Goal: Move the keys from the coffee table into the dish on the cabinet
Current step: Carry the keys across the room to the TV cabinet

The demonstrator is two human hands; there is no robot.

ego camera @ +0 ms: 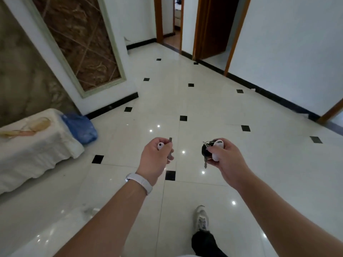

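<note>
Room: a hallway with a glossy white tiled floor (204,108) set with small black squares, white walls with a dark skirting, and wood-framed doorways at the far end and on the right.
Far left: a low piece of furniture under a white cloth (33,145), with a pale yellowish item lying on top; what it is cannot be told.
Beside it: a blue plastic bag (79,127) on the floor, touching the cloth's far corner and near the wall.
Wall panel: a tall brown marbled panel (81,43) in a pale frame, leaning across the left wall above the bag.
Left hand (155,160): held out over the floor, fingers curled shut around a key with a white fob (160,146); the grey metal blade sticks up past the knuckles and down below the fingers.
Left wrist: a white band (140,182) worn around it.
Right hand (225,160): held out level with the left, well apart from it, fingers clamped on a bunch of keys (208,151) with a black fob and a white fob; one metal key hangs down from the bunch.
Keys' place: both sets are in the hands, in the air above the floor.
Lower middle: a foot in a pale sneaker (201,217) with a dark trouser leg, on the tiles between the forearms.
</note>
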